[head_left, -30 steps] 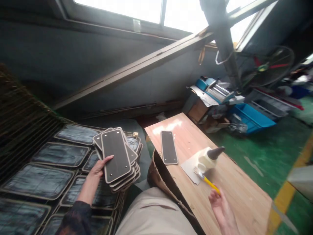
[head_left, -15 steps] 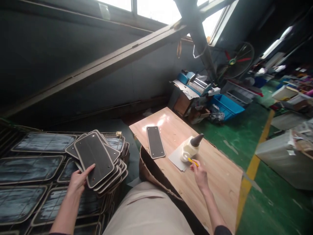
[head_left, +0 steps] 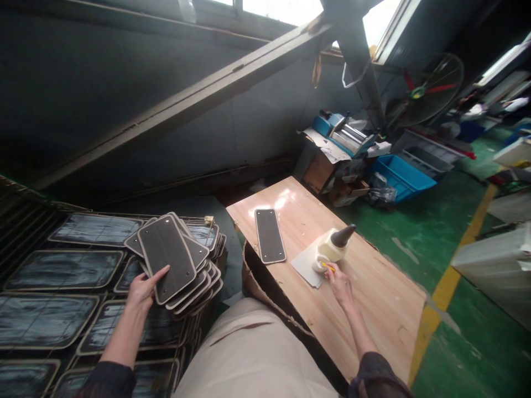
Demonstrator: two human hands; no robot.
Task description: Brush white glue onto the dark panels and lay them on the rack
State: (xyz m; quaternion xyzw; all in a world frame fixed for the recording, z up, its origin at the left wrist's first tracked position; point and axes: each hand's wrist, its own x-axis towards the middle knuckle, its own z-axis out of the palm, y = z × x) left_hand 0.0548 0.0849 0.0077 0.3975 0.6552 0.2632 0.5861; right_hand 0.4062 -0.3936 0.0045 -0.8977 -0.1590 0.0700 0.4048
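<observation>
presently, between our two hands and a little farther forward than both, one single plate (head_left: pixel 270 236) lies flat, and its long axis runs away from us, with the far end leaning slightly to the left. it seems to us that our right hand (head_left: pixel 341 284) is the nearer one to it; our left hand (head_left: pixel 143 287) is farther off, on the other side. the left hand grips the upper plate (head_left: pixel 166 251) at its near left edge, the thumb on the dark face and the other fingers mostly hidden below it. this plate points forward from the left hand, also with its far end to the left but with more slant, and it lies over the stack of plates (head_left: pixel 211 290); whether it is lifted from them, we cannot tell. our right hand is closed around the yellow brush (head_left: pixel 328 267), whose tip we cannot see, at the side of the cream bottle (head_left: pixel 332 244) just ahead of the fingers. under this bottle is a grey sheet (head_left: pixel 305 267), upon the wooden board (head_left: pixel 373 301) below the right hand. our left forearm slants forward and rightward, our right one forward and leftward.
</observation>
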